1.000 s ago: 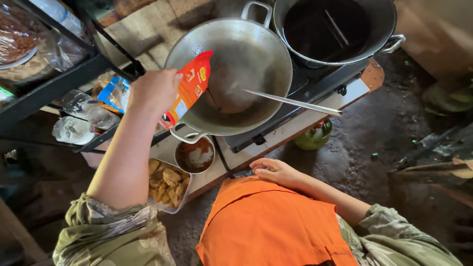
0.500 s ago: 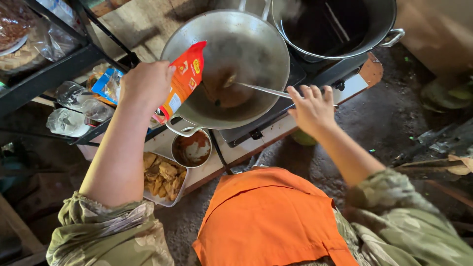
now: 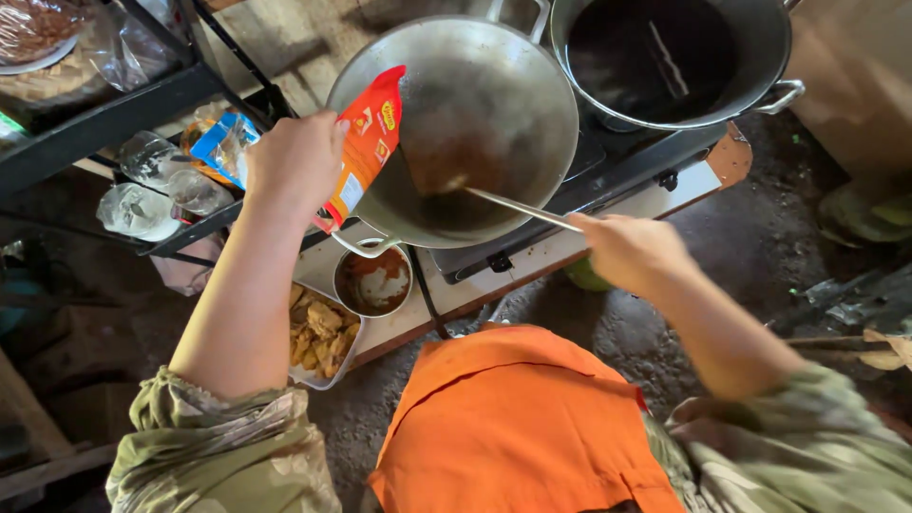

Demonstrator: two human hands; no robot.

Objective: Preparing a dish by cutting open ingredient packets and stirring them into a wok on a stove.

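While the left hand [image 3: 296, 163] grips a red-and-orange seasoning packet [image 3: 366, 142] tilted over the near-left rim of a steel wok [image 3: 494, 95], the right hand [image 3: 632, 252] closes its fingers around the long handle of a metal spatula [image 3: 503, 201], whose blade rests in dark sauce at the wok's bottom. Seasoning and stirring appear to be the step in hand; what follows seems to call for a steady tip of the packet. A dark pot [image 3: 665, 57] sits at far right, a small sauce bowl [image 3: 373, 282] and a tray of fried pieces [image 3: 318, 328] near left.
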